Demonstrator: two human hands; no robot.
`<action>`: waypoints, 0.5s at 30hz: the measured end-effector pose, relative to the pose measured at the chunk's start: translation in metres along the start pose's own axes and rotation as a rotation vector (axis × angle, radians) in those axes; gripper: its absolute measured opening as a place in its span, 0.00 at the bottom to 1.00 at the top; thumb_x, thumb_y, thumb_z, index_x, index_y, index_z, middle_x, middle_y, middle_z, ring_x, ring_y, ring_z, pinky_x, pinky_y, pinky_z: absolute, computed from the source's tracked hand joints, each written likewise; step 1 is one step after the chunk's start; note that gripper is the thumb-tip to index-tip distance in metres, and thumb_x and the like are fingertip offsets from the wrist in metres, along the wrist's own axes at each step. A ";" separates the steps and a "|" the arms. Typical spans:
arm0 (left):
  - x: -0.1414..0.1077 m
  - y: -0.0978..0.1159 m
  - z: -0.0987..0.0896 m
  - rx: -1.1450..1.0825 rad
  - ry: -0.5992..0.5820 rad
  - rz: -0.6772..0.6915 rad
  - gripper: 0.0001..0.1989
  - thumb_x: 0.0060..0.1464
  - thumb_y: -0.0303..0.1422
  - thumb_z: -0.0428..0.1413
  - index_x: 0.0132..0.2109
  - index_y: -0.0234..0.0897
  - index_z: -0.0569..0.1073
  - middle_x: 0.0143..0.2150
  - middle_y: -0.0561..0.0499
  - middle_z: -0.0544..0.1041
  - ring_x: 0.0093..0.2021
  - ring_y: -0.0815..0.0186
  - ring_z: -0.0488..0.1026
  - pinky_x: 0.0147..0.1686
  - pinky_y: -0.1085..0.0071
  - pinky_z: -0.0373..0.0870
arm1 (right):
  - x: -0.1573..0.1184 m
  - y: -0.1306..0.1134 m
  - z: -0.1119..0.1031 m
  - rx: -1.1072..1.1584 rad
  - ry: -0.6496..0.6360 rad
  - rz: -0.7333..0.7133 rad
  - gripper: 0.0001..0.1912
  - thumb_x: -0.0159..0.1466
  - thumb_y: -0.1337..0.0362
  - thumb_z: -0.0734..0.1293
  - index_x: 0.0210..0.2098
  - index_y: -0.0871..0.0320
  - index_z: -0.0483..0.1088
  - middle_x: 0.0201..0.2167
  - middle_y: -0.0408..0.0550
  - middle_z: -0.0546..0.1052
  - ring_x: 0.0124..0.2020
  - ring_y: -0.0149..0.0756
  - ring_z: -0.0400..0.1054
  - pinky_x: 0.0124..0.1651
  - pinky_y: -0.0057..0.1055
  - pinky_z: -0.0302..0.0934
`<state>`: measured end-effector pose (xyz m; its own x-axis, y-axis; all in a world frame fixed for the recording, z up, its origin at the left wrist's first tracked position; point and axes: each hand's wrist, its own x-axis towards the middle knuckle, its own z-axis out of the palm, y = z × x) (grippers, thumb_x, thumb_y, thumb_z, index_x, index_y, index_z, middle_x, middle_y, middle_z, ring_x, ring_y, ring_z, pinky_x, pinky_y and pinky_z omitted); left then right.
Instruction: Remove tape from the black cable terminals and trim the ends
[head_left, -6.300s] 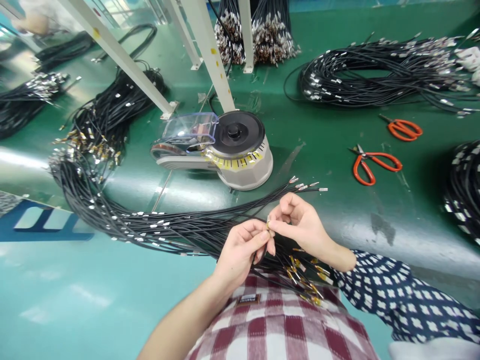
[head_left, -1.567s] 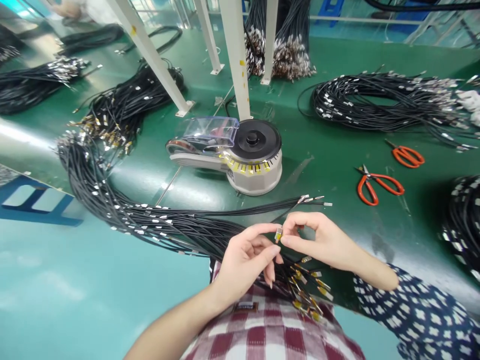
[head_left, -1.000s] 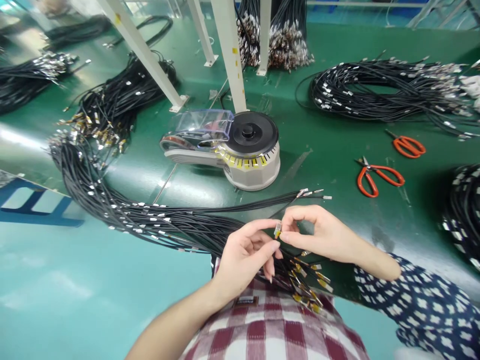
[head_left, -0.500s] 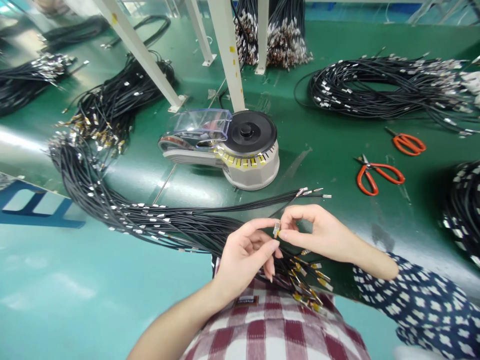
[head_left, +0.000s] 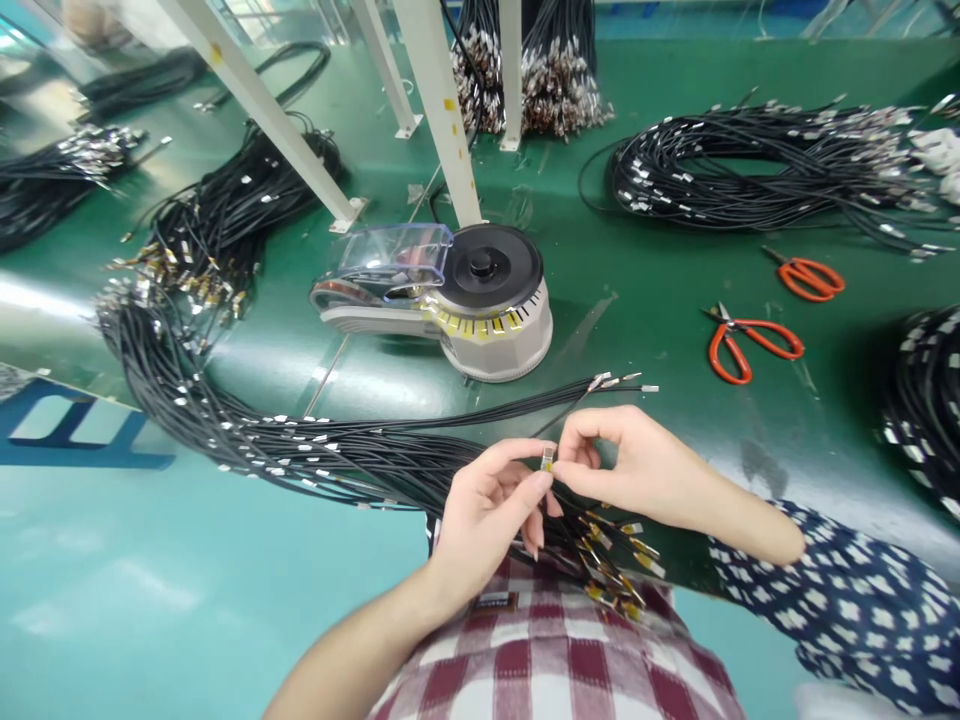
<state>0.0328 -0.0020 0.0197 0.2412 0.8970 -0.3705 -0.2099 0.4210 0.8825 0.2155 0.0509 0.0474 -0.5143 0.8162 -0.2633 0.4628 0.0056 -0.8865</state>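
Over the bench's front edge, my left hand (head_left: pixel 491 500) pinches a small silver cable connector (head_left: pixel 547 455) between thumb and index finger. A bit of yellow tape shows on the connector. My right hand (head_left: pixel 637 465) comes in from the other side, thumb and forefinger closed at the connector's edge; its other fingers are curled. Beneath both hands runs a thick bundle of black cables (head_left: pixel 390 462), partly hidden by my left hand. Several of its connector ends (head_left: pixel 615 570) carry yellow tape and hang over my checked apron (head_left: pixel 555 650).
A round tape dispenser (head_left: pixel 495 345) with yellow strips round its rim stands beyond my hands. Two orange-handled cutters, a nearer pair (head_left: pixel 757 335) and a farther pair (head_left: pixel 814 280), lie to the right. Coiled cables (head_left: pixel 637 165) sit behind them. White posts (head_left: pixel 442 110) rise behind the dispenser.
The view has shifted slightly. Both hands keep almost the same pose, with the connector a little more upright and its yellow tape showing more.
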 end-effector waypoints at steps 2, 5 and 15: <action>0.001 -0.001 0.000 -0.005 0.008 -0.005 0.13 0.58 0.38 0.61 0.46 0.34 0.72 0.24 0.52 0.77 0.16 0.73 0.71 0.15 0.79 0.69 | -0.001 0.000 0.000 -0.050 0.005 -0.013 0.07 0.60 0.66 0.65 0.24 0.57 0.69 0.22 0.40 0.72 0.25 0.30 0.64 0.31 0.27 0.58; 0.003 -0.003 -0.001 -0.038 0.014 -0.007 0.12 0.58 0.38 0.61 0.41 0.34 0.70 0.24 0.52 0.78 0.15 0.72 0.71 0.14 0.79 0.67 | -0.001 0.001 -0.001 -0.068 0.006 -0.037 0.07 0.61 0.65 0.66 0.26 0.58 0.71 0.23 0.40 0.73 0.26 0.30 0.64 0.32 0.27 0.58; 0.007 -0.006 -0.002 -0.119 0.004 -0.012 0.12 0.58 0.39 0.61 0.40 0.35 0.69 0.24 0.52 0.78 0.13 0.72 0.69 0.12 0.79 0.65 | 0.003 0.011 -0.011 0.026 -0.091 -0.133 0.12 0.66 0.59 0.65 0.32 0.59 0.73 0.28 0.43 0.75 0.30 0.33 0.66 0.35 0.28 0.59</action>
<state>0.0336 0.0017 0.0113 0.2408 0.8922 -0.3821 -0.3185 0.4446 0.8372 0.2269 0.0597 0.0407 -0.6337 0.7533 -0.1757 0.3680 0.0938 -0.9251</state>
